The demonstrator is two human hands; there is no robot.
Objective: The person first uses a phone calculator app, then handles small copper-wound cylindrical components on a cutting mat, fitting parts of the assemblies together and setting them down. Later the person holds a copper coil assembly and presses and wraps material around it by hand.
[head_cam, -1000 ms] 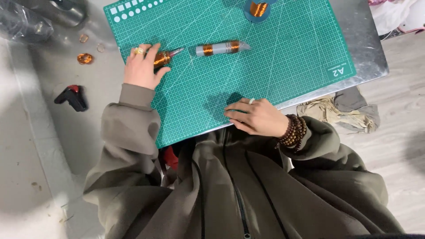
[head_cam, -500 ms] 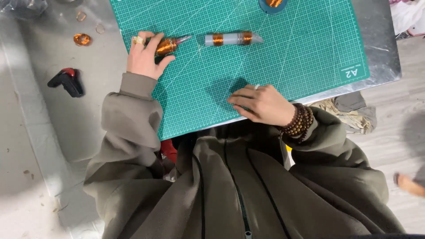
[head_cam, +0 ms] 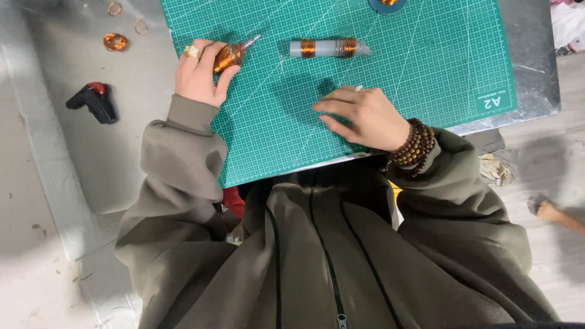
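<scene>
My left hand (head_cam: 200,74), with a gold ring on one finger, grips a small clear tube wound with copper wire (head_cam: 231,56) at the left part of a green cutting mat (head_cam: 426,73). Its pointed tip sticks out to the upper right. My right hand (head_cam: 361,114) rests flat on the mat nearer to me, fingers slightly spread, holding nothing; brown bead bracelets circle its wrist. A longer clear tube with two copper windings (head_cam: 329,48) lies on the mat just beyond my right hand, not touching it.
The mat lies on a grey metal table (head_cam: 536,73). A black and red hand tool (head_cam: 92,101) lies on the grey surface to the left. Small copper wire rings (head_cam: 115,41) sit at the upper left. A round blue holder with copper (head_cam: 387,5) pokes in at the mat's top edge.
My right hand has moved forward onto the mat toward the longer tube. My left hand stays on the copper-wound tube. The view has shifted slightly.
</scene>
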